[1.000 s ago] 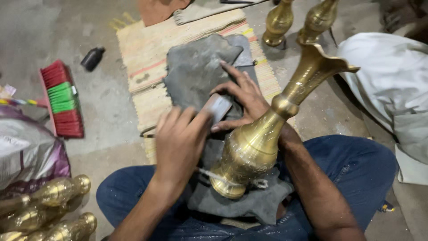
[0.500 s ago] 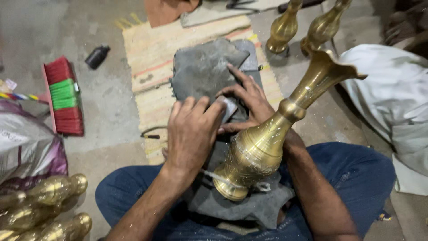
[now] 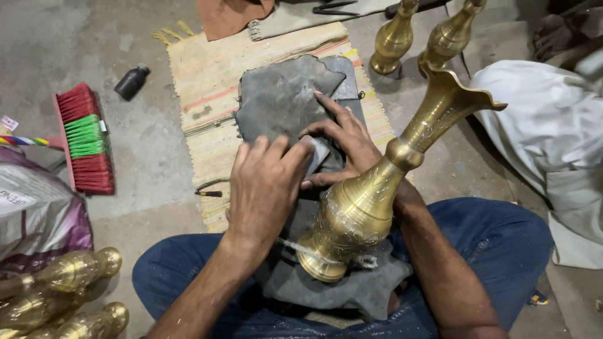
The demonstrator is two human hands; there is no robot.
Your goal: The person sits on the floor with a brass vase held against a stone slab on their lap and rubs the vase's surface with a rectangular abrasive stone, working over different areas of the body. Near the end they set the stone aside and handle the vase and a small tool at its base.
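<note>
since the earlier frame both hands have shifted slightly up and away along the cloth, and the vase tips a little further right. left hand (image 3: 267,182) lies knuckles-up, fingers curled down onto a small pale grey piece (image 3: 317,154); only a corner of that piece shows, so its kind cannot be told. right hand (image 3: 342,141) is spread, fingertips pressed on the dark grey cloth (image 3: 282,100) and thumb side touching the same piece; its palm and wrist are hidden behind the vase neck. whether either hand truly grips the piece cannot be told; both rest on it, not clenched into fists.

brass vase (image 3: 370,201) leans across the lap, base toward the person, flared mouth up and right, wrapped in clear film; its base sits on a second fold of grey cloth over blue jeans (image 3: 502,251).

count: two more brass vases (image 3: 394,37) stand on the floor at top, their tops cut off by the frame; a cluster of wrapped brass pieces (image 3: 69,282) at bottom left, partly cut off, number uncertain. one woven mat (image 3: 207,81), one red and green brush (image 3: 85,138), one small black bottle (image 3: 132,81), contents not visible. one plastic sack (image 3: 31,207) at left, contents hidden. white cloth (image 3: 546,125) at right, partly out of frame.
</note>
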